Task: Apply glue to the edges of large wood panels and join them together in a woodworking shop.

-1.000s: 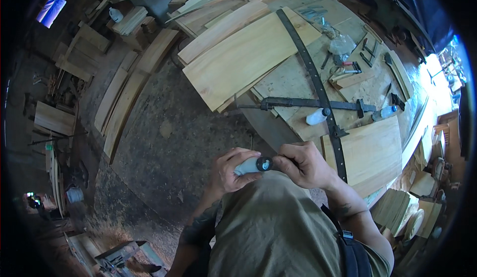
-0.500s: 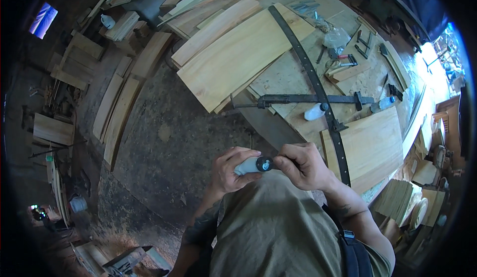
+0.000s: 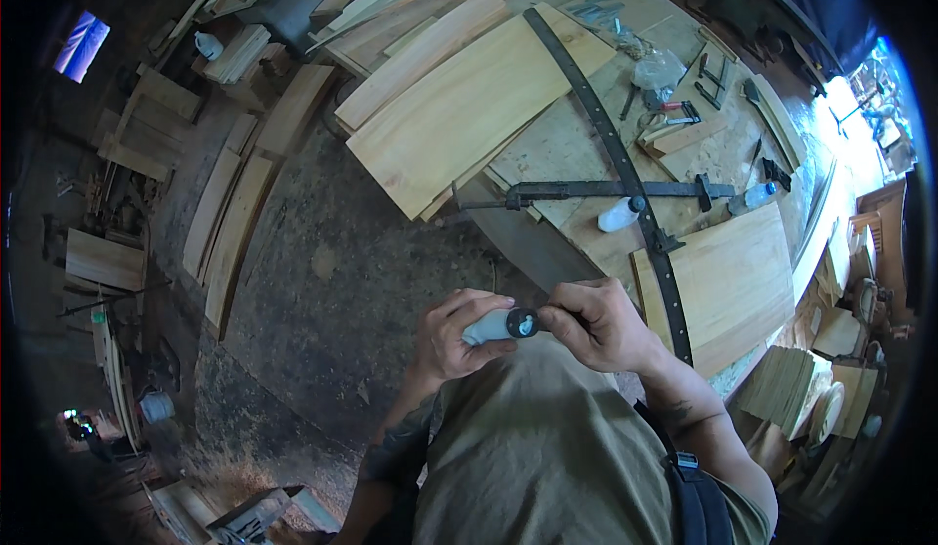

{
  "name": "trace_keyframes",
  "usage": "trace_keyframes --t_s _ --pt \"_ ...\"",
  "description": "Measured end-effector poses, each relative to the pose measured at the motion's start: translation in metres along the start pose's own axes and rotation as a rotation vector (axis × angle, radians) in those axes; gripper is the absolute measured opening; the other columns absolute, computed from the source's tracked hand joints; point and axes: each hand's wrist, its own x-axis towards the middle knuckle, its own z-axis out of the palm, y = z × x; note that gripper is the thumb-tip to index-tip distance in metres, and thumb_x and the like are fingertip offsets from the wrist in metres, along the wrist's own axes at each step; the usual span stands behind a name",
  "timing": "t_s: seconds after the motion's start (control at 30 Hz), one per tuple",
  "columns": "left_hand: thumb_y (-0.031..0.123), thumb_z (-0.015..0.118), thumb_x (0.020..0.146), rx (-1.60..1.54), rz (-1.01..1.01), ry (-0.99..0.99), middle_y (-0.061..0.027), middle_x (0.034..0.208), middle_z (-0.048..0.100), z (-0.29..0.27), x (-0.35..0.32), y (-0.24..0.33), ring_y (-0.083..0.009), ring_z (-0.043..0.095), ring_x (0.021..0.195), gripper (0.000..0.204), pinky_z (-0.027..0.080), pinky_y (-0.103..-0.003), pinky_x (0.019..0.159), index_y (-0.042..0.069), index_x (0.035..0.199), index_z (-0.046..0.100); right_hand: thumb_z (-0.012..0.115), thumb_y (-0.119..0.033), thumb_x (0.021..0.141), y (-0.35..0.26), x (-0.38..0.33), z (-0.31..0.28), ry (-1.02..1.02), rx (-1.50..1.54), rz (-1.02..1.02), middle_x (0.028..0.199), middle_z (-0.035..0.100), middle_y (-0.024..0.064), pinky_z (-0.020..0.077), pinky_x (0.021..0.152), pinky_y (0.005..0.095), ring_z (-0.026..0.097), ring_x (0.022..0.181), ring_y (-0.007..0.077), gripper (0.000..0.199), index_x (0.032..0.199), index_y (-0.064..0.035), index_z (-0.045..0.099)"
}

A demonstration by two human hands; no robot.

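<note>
Item: small pale tube (image 3: 489, 327), held at chest height close to the body, off the tabletop (image 3: 576, 145), which lies at our 1 o'clock.

Left hand (image 3: 457, 335): grip wrapped shut around the tube's body, thumb along the underside.

Right hand (image 3: 596, 325): grip pinched together on the dark round cap (image 3: 525, 323) at the tube's 3 o'clock end. The view is small here, so we cannot say for certain whether the cap is seated or part-turned.

Handling note: we judge the step to be working the cap. We would keep the left hand steady without squeezing the soft body, so nothing is forced out, and let the right fingertips alone do the turning. The opening is best kept pointing away from the shirt (image 3: 547, 447).

Surroundings: two long dark bar clamps (image 3: 625, 169) crossed on the tabletop at 1 o'clock; a pale plastic bottle (image 3: 619, 215) lying just beside the crossing; a light wood panel (image 3: 728, 281) at 2 o'clock; wide boards (image 3: 469, 105) at 12 o'clock; planks (image 3: 230, 223) on the dirt floor (image 3: 332, 301) at 10 o'clock.
</note>
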Motion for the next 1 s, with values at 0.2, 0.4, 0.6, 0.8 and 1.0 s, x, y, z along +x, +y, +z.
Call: trace_keyframes --t_s 0.2,0.4,0.6,0.8,1.0 --pt "0.05 0.079 0.081 0.283 0.006 -0.03 -0.0022 0.098 0.073 -0.015 0.002 0.015 -0.0219 0.071 0.084 0.046 0.059 -0.035 0.072 0.013 0.107 0.074 0.069 -0.015 0.092 -0.013 -0.001 -0.008 -0.115 -0.327 -0.018 0.065 0.058 0.0139 0.049 0.054 0.0441 0.063 0.061 0.0356 0.02 0.08 -0.0034 0.059" --pt "0.05 0.08 0.081 0.39 -0.027 -0.101 0.0008 0.096 0.074 -0.024 0.003 0.026 -0.0208 0.071 0.083 0.043 0.06 -0.036 0.068 0.015 0.105 0.074 0.071 -0.014 0.09 -0.011 -0.006 -0.006 -0.12 -0.424 -0.098 0.064 0.055 0.0135 0.0466 0.052 0.0444 0.06 0.058 0.0346 0.02 0.079 -0.0036 0.058" --pt "0.049 0.08 0.081 0.393 -0.05 -0.066 0.0012 0.095 0.074 -0.018 -0.007 0.029 -0.0212 0.071 0.08 0.041 0.06 -0.036 0.067 0.015 0.102 0.074 0.068 -0.017 0.093 -0.002 -0.014 0.002 -0.127 -0.333 -0.049 0.064 0.057 0.015 0.0485 0.053 0.0459 0.063 0.06 0.0369 0.022 0.081 -0.0037 0.056" --pt "0.049 0.079 0.082 0.392 -0.044 -0.088 0.001 0.094 0.073 -0.021 -0.007 0.032 -0.0214 0.072 0.079 0.04 0.06 -0.036 0.065 0.015 0.102 0.073 0.068 -0.016 0.094 0.0 -0.015 0.008 -0.116 -0.307 -0.047 0.064 0.057 0.0162 0.0474 0.053 0.0467 0.061 0.06 0.038 0.022 0.081 -0.0027 0.055" --pt "0.05 0.079 0.082 0.4 -0.062 -0.076 -0.0007 0.093 0.073 -0.018 -0.01 0.035 -0.024 0.072 0.082 0.041 0.059 -0.038 0.067 0.014 0.101 0.072 0.066 -0.009 0.092 -0.004 -0.017 0.013 -0.07 -0.29 -0.031 0.063 0.055 0.0162 0.0451 0.053 0.0458 0.059 0.057 0.0378 0.023 0.075 -0.002 0.053"
